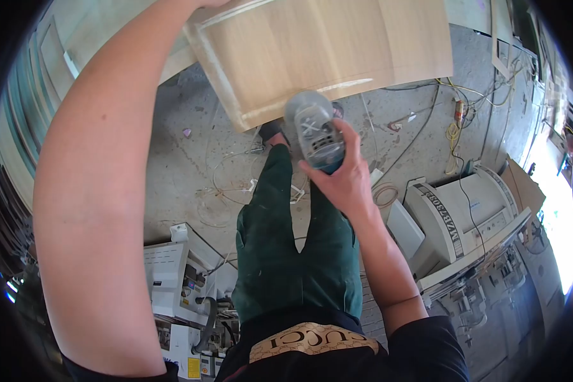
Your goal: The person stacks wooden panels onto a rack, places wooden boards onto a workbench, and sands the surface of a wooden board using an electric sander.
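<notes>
My right hand [347, 175] is wrapped round a dust-covered power sander [313, 130], its round end toward the panel. The sander overlaps the near edge of a light wooden panel [325, 48]; whether it touches the wood I cannot tell. White filler-like streaks run along the panel's left side and near edge. My left arm stretches up to the panel's far left, where only a sliver of my left hand [211, 2] shows at the top edge of the view. Its fingers are hidden.
Cables and a yellow cord [453, 134] lie on the dusty concrete floor [191, 153]. A large grey machine [461, 213] stands at the right, and another white machine [167, 274] is at the lower left. Boards [19, 108] lean along the left.
</notes>
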A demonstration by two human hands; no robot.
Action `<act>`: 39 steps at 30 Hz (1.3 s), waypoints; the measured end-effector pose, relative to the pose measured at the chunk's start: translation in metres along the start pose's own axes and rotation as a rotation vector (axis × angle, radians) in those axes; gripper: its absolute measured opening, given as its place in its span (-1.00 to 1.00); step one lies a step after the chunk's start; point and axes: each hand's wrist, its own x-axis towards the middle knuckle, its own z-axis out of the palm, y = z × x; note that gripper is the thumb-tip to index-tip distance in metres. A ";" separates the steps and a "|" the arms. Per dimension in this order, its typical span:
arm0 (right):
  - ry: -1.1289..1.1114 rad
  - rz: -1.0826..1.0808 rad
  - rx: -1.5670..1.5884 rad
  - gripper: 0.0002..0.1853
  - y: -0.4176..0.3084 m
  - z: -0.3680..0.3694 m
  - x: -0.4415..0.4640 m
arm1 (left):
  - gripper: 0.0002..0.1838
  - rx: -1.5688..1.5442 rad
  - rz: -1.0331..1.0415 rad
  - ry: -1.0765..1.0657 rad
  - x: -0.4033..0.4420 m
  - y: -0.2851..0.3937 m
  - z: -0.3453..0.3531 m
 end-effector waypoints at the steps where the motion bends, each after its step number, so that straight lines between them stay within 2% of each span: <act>1: 0.045 0.032 0.015 -0.04 0.004 -0.011 0.004 | 0.23 0.015 -0.009 0.002 0.002 0.000 0.001; 9: 0.198 0.151 0.009 0.00 0.039 -0.098 0.030 | 0.24 0.055 -0.027 0.006 0.017 -0.008 0.016; 11: 0.200 0.168 0.056 0.00 0.053 -0.118 0.036 | 0.11 0.175 0.070 0.288 0.043 -0.034 0.050; 18: 0.372 0.089 -0.014 -0.03 0.109 -0.176 0.060 | 0.09 0.191 0.085 0.303 0.045 -0.040 0.056; 20: 0.387 0.126 0.008 -0.03 0.116 -0.193 0.066 | 0.06 0.263 0.061 0.414 0.041 -0.036 0.057; 21: 0.398 0.160 0.028 -0.04 0.119 -0.199 0.069 | 0.06 0.266 0.064 0.415 0.042 -0.034 0.055; 23: 0.434 0.172 -0.014 -0.04 0.121 -0.201 0.070 | 0.12 0.155 0.086 0.282 0.044 -0.039 0.052; 27: 0.349 0.111 0.024 -0.04 0.090 -0.181 0.058 | 0.10 0.172 0.083 0.312 0.043 -0.039 0.052; 29: 0.051 0.153 -0.001 -0.03 0.075 -0.174 0.053 | 0.10 0.177 0.091 0.314 0.042 -0.040 0.051; 30: 0.052 0.154 0.001 -0.03 0.079 -0.172 0.054 | 0.10 0.179 0.092 0.313 0.042 -0.041 0.051; 32: 0.061 -0.038 -0.004 -0.01 0.090 -0.166 0.056 | 0.11 0.158 0.097 0.318 0.042 -0.041 0.052; 33: 0.060 -0.035 -0.003 -0.01 0.094 -0.170 0.057 | 0.11 0.160 0.098 0.314 0.042 -0.041 0.053; 35: 0.145 0.125 0.082 -0.01 0.099 -0.188 0.064 | 0.11 0.157 0.094 0.309 0.041 -0.042 0.052; 39: 0.293 0.124 0.019 -0.02 0.122 -0.228 0.080 | 0.12 0.142 0.101 0.311 0.040 -0.041 0.051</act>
